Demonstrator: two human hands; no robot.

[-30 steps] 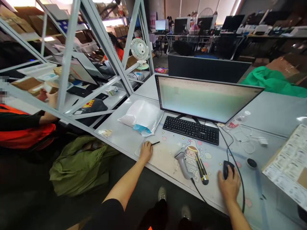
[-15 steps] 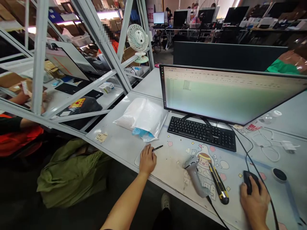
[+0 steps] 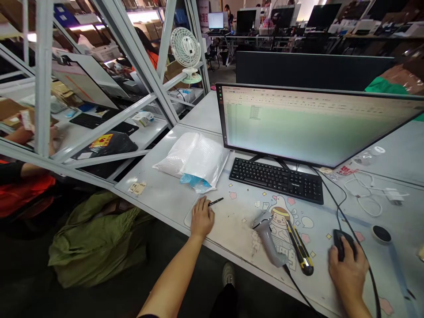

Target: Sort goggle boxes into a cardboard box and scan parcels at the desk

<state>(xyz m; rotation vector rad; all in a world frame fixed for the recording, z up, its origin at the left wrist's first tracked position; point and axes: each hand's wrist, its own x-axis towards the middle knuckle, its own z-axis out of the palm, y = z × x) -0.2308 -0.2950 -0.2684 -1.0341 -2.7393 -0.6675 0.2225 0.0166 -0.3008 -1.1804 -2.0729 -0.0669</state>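
My left hand (image 3: pixel 202 217) rests at the near edge of the printed desk mat (image 3: pixel 232 229), fingers curled. A black pen (image 3: pixel 217 201) sticks out from between its thumb and fingers; the rest of the pen is hidden. My right hand (image 3: pixel 349 267) lies over a black computer mouse (image 3: pixel 338 243), fingers bent around it. Between the hands lie a grey barcode scanner (image 3: pixel 270 240) and a yellow-and-black box cutter (image 3: pixel 300 249). Behind them is a black keyboard (image 3: pixel 274 180), below a monitor (image 3: pixel 311 123) showing a spreadsheet.
White plastic mailer bags (image 3: pixel 202 159), one with blue material at its opening, lie left of the keyboard. A white cable (image 3: pixel 367 207) and a round dark-topped object (image 3: pixel 381 234) are at the right. A metal frame (image 3: pixel 135 66) borders the desk. A co-worker's hand (image 3: pixel 20 134) shows beyond it.
The whole view has shifted slightly, so things sit a little higher and further left. Both hands keep their places on the pen and the mouse.
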